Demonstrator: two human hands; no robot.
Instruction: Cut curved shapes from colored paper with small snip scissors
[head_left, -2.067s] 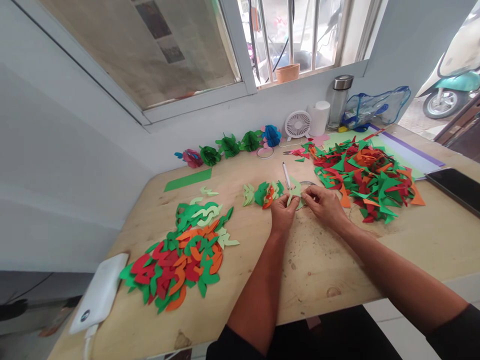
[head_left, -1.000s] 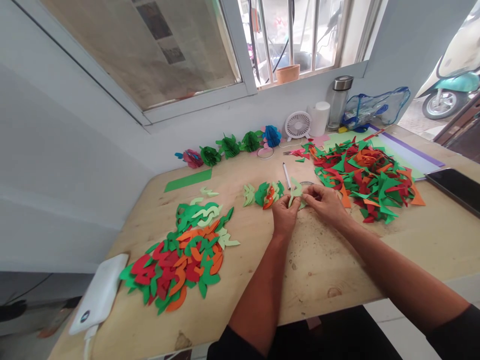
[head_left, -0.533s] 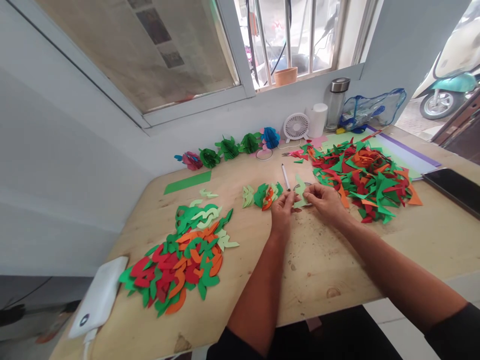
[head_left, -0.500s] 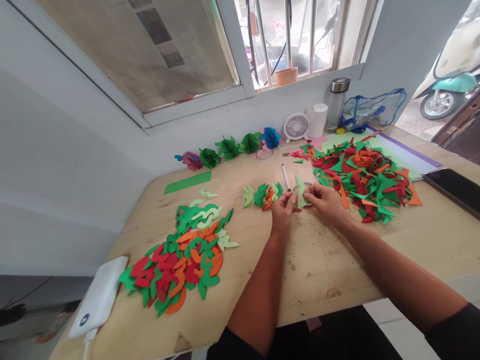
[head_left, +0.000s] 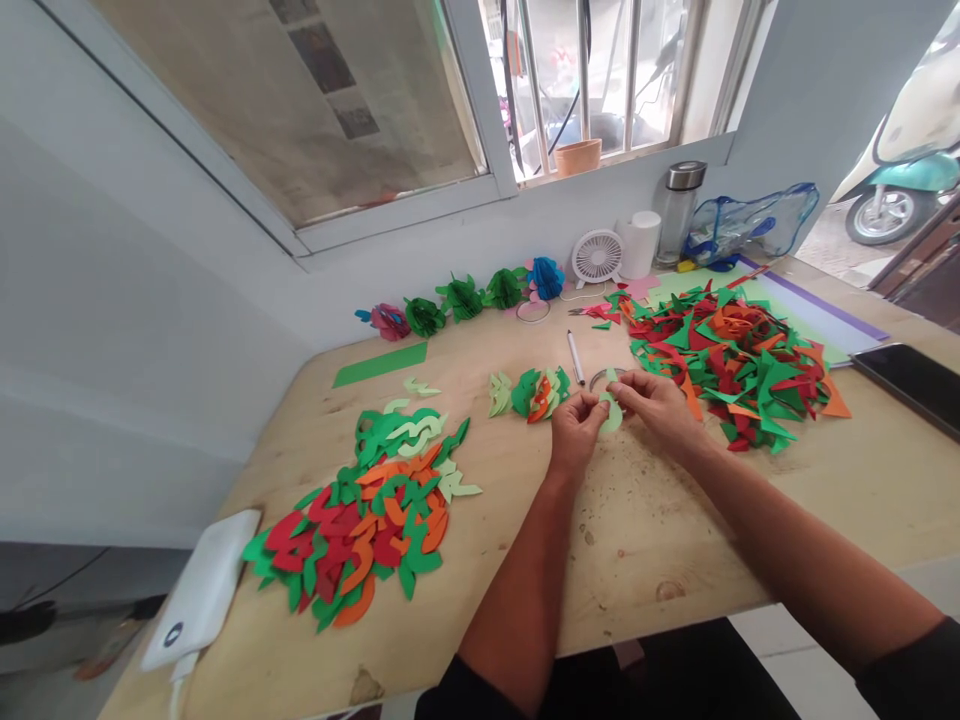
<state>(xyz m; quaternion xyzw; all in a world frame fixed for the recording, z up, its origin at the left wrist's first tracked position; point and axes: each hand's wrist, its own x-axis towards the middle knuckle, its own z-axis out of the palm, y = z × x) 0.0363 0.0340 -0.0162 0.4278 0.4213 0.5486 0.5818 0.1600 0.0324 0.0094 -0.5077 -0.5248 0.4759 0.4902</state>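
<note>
Between my two hands is a small light green paper piece [head_left: 612, 415], held above the table. My left hand [head_left: 576, 428] pinches its left side, fingers closed. My right hand [head_left: 651, 402] has its thumb and fingers closed at the upper right of the same piece. Just behind the hands lies a ring-shaped thing [head_left: 598, 380], partly covered by them. A white pen [head_left: 575, 357] rests beyond my left hand. To the left of the hands stand folded green and orange paper pieces [head_left: 541, 393] and a small light green folded stack [head_left: 499, 395].
A heap of red, green and orange paper scraps [head_left: 739, 365] lies at the right, near a dark phone [head_left: 911, 385]. Cut paper shapes [head_left: 360, 530] are piled at the left, beside a white power bank [head_left: 201, 590]. Paper flowers [head_left: 461, 298] and a small fan [head_left: 597, 257] line the wall.
The light green paper between my hands has turned and now shows a rounded lower edge. My left hand has shifted slightly right. The whole view has moved a little.
</note>
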